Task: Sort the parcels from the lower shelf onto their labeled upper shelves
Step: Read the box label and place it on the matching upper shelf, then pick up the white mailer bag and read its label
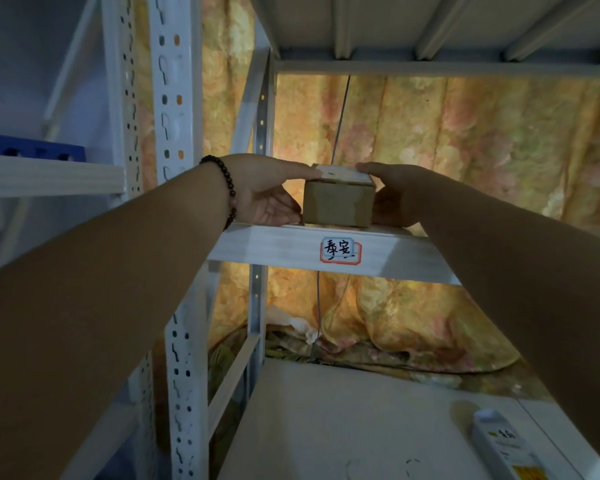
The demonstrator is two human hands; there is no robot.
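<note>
A small brown cardboard parcel point(338, 202) with a white label on top rests at the front edge of the upper white shelf point(274, 245). My left hand point(262, 190), with a dark bead bracelet on the wrist, holds its left side, thumb on top. My right hand point(399, 195) grips its right side. A handwritten label sticker point(340, 250) with a red border is stuck on the shelf's front edge, just below the parcel.
White perforated uprights point(174, 98) stand at the left. A floral curtain point(465, 140) hangs behind the rack. On the lower shelf point(326, 427), a white and yellow packet point(503, 448) lies at the right. A blue crate point(28, 147) sits on the left rack.
</note>
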